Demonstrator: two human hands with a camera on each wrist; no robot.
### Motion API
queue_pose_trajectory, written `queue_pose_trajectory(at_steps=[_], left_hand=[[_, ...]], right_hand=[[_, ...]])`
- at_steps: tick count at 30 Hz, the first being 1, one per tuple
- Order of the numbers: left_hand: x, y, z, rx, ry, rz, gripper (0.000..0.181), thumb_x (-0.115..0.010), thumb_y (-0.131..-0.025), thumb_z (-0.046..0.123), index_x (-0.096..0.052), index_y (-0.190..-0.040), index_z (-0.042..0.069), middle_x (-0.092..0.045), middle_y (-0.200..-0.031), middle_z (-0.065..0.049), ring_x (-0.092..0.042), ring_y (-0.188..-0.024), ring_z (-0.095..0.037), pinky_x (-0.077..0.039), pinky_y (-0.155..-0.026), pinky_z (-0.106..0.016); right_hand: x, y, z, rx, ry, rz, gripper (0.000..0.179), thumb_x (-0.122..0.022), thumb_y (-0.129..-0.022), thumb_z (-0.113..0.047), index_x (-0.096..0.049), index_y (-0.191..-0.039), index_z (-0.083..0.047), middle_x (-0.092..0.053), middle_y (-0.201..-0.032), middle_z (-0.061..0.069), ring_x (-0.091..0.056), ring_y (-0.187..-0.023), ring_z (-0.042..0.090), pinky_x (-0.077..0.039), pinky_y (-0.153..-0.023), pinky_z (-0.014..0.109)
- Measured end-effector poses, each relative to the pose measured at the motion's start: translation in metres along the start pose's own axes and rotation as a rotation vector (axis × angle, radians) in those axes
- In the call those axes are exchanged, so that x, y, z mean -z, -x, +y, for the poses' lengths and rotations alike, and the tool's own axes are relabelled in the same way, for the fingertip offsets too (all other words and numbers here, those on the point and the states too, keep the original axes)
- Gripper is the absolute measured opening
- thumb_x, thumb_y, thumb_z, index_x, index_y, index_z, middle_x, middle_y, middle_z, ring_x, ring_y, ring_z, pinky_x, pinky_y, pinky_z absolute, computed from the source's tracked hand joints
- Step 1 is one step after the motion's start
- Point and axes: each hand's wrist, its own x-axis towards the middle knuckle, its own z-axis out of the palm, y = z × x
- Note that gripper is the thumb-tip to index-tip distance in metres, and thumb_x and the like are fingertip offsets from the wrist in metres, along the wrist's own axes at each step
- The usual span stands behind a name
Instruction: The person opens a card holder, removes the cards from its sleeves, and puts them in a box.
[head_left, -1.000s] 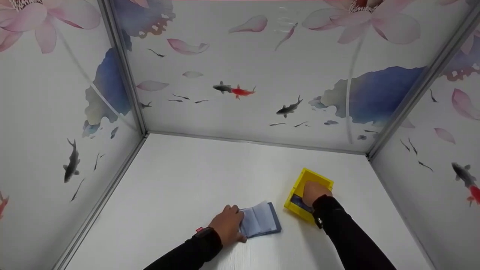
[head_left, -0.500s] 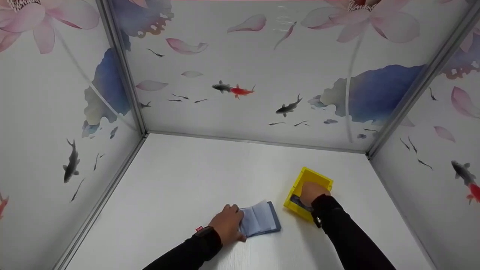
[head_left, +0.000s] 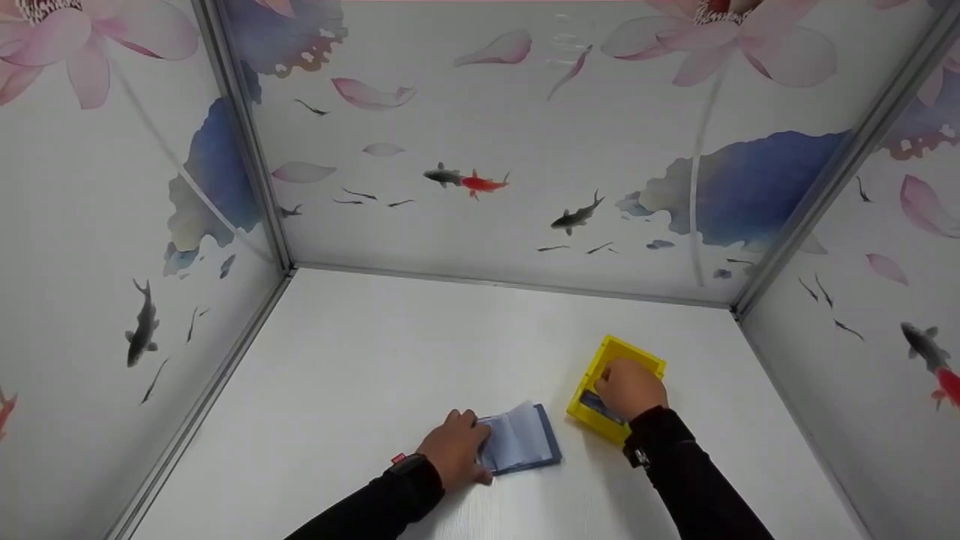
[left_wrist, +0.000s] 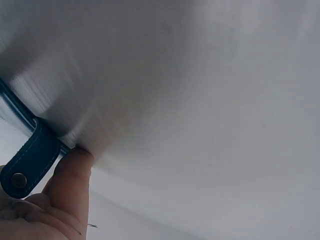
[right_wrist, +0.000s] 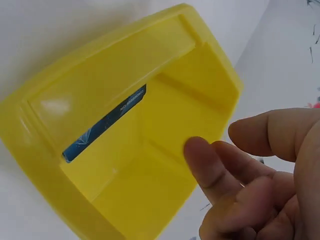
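A blue card holder with clear plastic sleeves [head_left: 517, 439] lies opened flat on the white table. My left hand [head_left: 452, 454] holds it by its left side, fingers over the sleeves and thumb at the near edge. Its snap strap [left_wrist: 32, 160] sticks out beside the thumb in the left wrist view. To the right stands a yellow bin [right_wrist: 100, 60] with a dark blue card [right_wrist: 105, 125] inside, partly hidden by the bin's wall. Over the bin is my right hand [head_left: 632, 386], fingers loosely bent, with a gap between the fingertips and nothing seen between them.
White panels printed with fish and lotus flowers [head_left: 480, 182] enclose the white table [head_left: 390, 337] at the back and both sides. Grey metal frame strips [head_left: 495, 283] run along the table's edges.
My right hand has risen out of the yellow bin, turning so that more of its back shows. The left hand and the card holder have stayed in place.
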Motion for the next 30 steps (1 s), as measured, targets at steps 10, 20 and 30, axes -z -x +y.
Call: queue_pose_trajectory(at_steps=[10,20,30], left_hand=[[-0.01,-0.004,-0.005,0.006,-0.016,-0.004,0.079,-0.098,-0.085,0.052,-0.072,-0.152,0.019,-0.069,-0.141,-0.011,-0.058,-0.116,-0.023,-0.06,-0.1,-0.039],[-0.005,-0.003,-0.002,-0.033,-0.019,0.021,0.076,-0.099,-0.084,0.049,-0.073,-0.149,0.02,-0.07,-0.133,-0.011,-0.054,-0.106,-0.019,-0.058,-0.09,-0.034],[-0.006,-0.003,-0.003,-0.022,0.031,0.03,0.077,-0.1,-0.084,0.047,-0.072,-0.152,0.025,-0.07,-0.132,-0.01,-0.055,-0.106,-0.02,-0.058,-0.088,-0.037]], right_hand=[[-0.034,0.043,-0.05,0.15,-0.057,0.068,0.023,-0.082,-0.104,-0.031,-0.076,-0.117,-0.013,-0.068,-0.08,0.0,-0.059,-0.072,0.018,-0.055,-0.074,0.033],[-0.083,0.063,-0.076,0.442,0.025,-0.132,0.038,-0.092,-0.094,-0.045,-0.081,-0.111,-0.013,-0.08,-0.097,0.0,-0.06,-0.077,0.009,-0.054,-0.072,0.029],[-0.1,0.066,-0.083,0.535,0.053,-0.116,0.046,-0.101,-0.084,-0.045,-0.078,-0.112,-0.016,-0.076,-0.102,-0.003,-0.063,-0.081,0.008,-0.062,-0.08,0.035]])
